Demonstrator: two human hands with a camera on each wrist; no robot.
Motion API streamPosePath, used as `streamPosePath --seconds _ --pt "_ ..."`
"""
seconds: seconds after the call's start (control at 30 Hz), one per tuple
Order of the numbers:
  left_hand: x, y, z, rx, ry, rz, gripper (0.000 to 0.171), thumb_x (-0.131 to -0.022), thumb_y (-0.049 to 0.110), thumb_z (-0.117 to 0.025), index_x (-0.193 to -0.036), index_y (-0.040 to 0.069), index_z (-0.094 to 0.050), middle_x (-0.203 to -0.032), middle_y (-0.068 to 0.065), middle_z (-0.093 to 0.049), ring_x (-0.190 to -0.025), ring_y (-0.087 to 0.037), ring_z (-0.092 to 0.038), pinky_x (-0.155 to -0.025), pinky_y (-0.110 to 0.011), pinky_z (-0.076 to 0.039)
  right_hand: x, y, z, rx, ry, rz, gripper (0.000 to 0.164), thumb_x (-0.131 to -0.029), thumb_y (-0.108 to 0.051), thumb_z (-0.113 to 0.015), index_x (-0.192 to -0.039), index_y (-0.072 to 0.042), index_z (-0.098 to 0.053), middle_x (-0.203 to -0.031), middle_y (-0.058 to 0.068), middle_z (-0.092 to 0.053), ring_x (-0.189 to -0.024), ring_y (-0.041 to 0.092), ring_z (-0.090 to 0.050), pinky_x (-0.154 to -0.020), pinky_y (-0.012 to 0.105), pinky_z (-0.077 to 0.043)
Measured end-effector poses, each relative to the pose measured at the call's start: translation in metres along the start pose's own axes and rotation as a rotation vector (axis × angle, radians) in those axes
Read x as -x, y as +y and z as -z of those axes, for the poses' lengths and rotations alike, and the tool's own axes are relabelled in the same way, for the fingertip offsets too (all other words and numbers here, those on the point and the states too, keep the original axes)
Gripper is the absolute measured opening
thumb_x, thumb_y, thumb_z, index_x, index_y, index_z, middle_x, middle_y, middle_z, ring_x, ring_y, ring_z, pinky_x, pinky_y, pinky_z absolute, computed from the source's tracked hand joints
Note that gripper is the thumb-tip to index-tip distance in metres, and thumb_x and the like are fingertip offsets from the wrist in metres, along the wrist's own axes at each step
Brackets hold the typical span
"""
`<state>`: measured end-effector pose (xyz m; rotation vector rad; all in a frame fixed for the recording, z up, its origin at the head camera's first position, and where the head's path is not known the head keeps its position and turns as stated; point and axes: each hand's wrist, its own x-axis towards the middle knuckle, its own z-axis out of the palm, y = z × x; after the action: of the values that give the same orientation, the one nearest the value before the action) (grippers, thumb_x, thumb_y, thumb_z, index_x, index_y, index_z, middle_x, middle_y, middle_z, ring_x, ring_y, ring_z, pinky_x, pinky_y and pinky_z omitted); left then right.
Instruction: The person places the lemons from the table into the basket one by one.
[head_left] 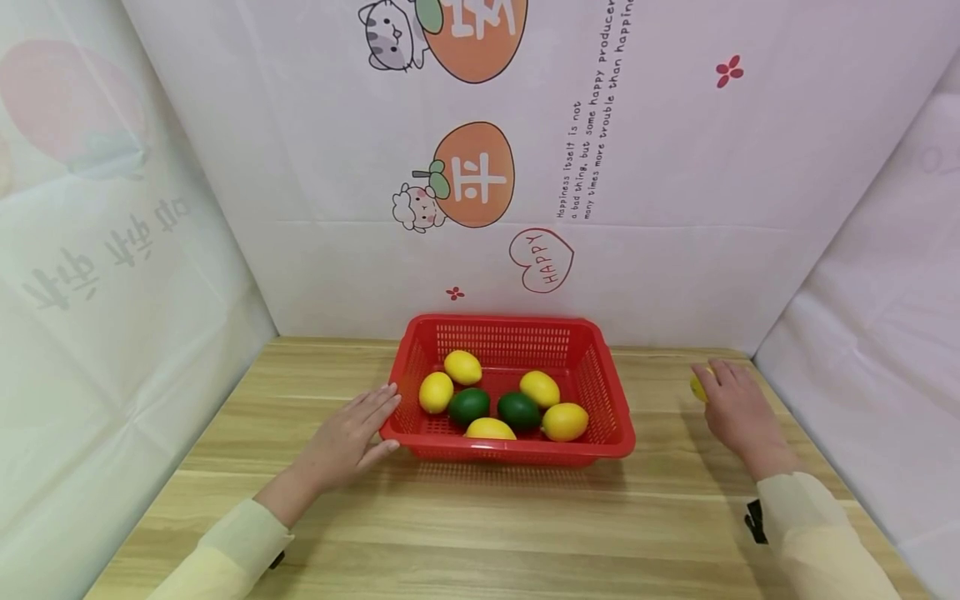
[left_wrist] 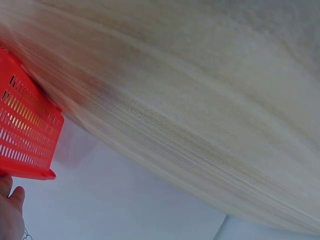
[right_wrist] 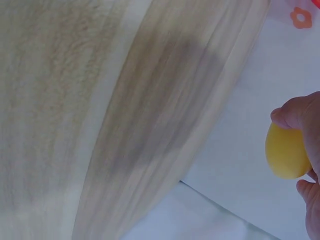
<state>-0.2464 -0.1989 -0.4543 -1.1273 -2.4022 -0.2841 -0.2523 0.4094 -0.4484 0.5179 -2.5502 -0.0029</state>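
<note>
A red plastic basket (head_left: pixel 517 450) stands at the back of the wooden table. Inside it lie several yellow lemons (head_left: pixel 565 422) and two dark green lemon-shaped fruits (head_left: pixel 518 410). My left hand (head_left: pixel 348 433) rests its fairly straight fingers against the basket's left rim; the left wrist view shows its fingertips at the red rim (left_wrist: pixel 25 172). Off to the right of the basket, my right hand (head_left: pixel 738 408) grips a yellow lemon (right_wrist: pixel 286 150) between thumb and fingers. In the head view the hand hides most of that lemon.
Wood-grain table (head_left: pixel 525 533) spreads under everything. A white printed cloth wall (head_left: pixel 337 275) rises right behind the basket, with white side cloths (head_left: pixel 862 275) at left and right. Dark straps (head_left: pixel 754 522) show at the wrists.
</note>
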Motion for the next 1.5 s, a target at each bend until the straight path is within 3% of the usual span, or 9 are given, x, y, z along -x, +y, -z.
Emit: streamPosePath --seconds 0.07,0.3,0.63,0.77,0.97,1.3,1.5 --pt "0.000 0.000 0.000 0.000 -0.005 0.004 0.074 -0.100 0.057 -0.034 -0.139 -0.004 -0.049 -0.146 -0.018 -0.045 -0.134 -0.032 -0.042 -0.107 -0.051 -0.036 0.000 -0.001 0.001 0.003 0.007 0.008 0.061 -0.065 0.014 -0.067 -0.124 0.011 -0.050 -0.119 0.039 -0.048 -0.109 0.055 -0.045 -0.096 0.065 -0.035" --pt "0.000 0.000 0.001 0.011 -0.007 0.009 0.066 -0.093 0.041 -0.062 -0.139 -0.004 -0.049 -0.145 -0.019 -0.045 -0.134 -0.033 -0.042 -0.107 -0.052 -0.036 -0.005 -0.004 0.005 0.010 0.040 0.047 0.062 -0.064 0.015 -0.068 -0.124 0.012 -0.050 -0.117 0.039 -0.049 -0.107 0.054 -0.046 -0.095 0.064 -0.037" --pt "0.000 0.000 0.000 0.003 0.004 -0.002 0.068 -0.099 0.050 -0.046 -0.138 -0.005 -0.049 -0.144 -0.020 -0.046 -0.133 -0.034 -0.042 -0.106 -0.053 -0.037 -0.019 -0.013 0.019 0.018 0.167 0.169 0.062 -0.057 0.018 -0.071 -0.116 0.013 -0.055 -0.110 0.036 -0.054 -0.101 0.053 -0.050 -0.089 0.064 -0.041" --pt "0.000 0.000 0.000 0.002 0.003 -0.002 0.070 -0.100 0.053 -0.041 -0.138 -0.005 -0.049 -0.144 -0.020 -0.046 -0.133 -0.034 -0.042 -0.106 -0.053 -0.037 -0.023 -0.018 0.024 0.031 0.155 0.177 0.061 -0.058 0.017 -0.072 -0.117 0.012 -0.055 -0.112 0.036 -0.054 -0.102 0.053 -0.050 -0.089 0.063 -0.042" --pt "0.000 0.000 0.001 0.003 0.000 -0.003 0.066 -0.097 0.047 -0.053 -0.139 -0.004 -0.048 -0.145 -0.019 -0.045 -0.134 -0.033 -0.042 -0.106 -0.052 -0.037 -0.026 -0.023 0.027 0.038 0.131 0.173 0.064 -0.060 0.016 -0.071 -0.121 0.011 -0.054 -0.116 0.036 -0.052 -0.105 0.052 -0.049 -0.092 0.062 -0.041" --pt "0.000 0.000 0.001 0.013 0.004 -0.005 0.066 -0.094 0.042 -0.060 -0.139 -0.004 -0.049 -0.145 -0.019 -0.045 -0.134 -0.033 -0.042 -0.106 -0.052 -0.037 -0.030 -0.033 0.034 0.044 0.117 0.175 0.064 -0.062 0.015 -0.073 -0.123 0.010 -0.053 -0.120 0.035 -0.051 -0.109 0.051 -0.048 -0.095 0.062 -0.040" --pt "0.001 -0.001 0.000 0.004 0.005 -0.006 0.068 -0.099 0.051 -0.045 -0.139 -0.004 -0.049 -0.145 -0.019 -0.046 -0.133 -0.034 -0.043 -0.106 -0.053 -0.037 -0.036 -0.043 0.040 0.049 0.116 0.183 0.064 -0.063 0.015 -0.074 -0.123 0.009 -0.054 -0.122 0.034 -0.052 -0.110 0.050 -0.048 -0.095 0.061 -0.041"
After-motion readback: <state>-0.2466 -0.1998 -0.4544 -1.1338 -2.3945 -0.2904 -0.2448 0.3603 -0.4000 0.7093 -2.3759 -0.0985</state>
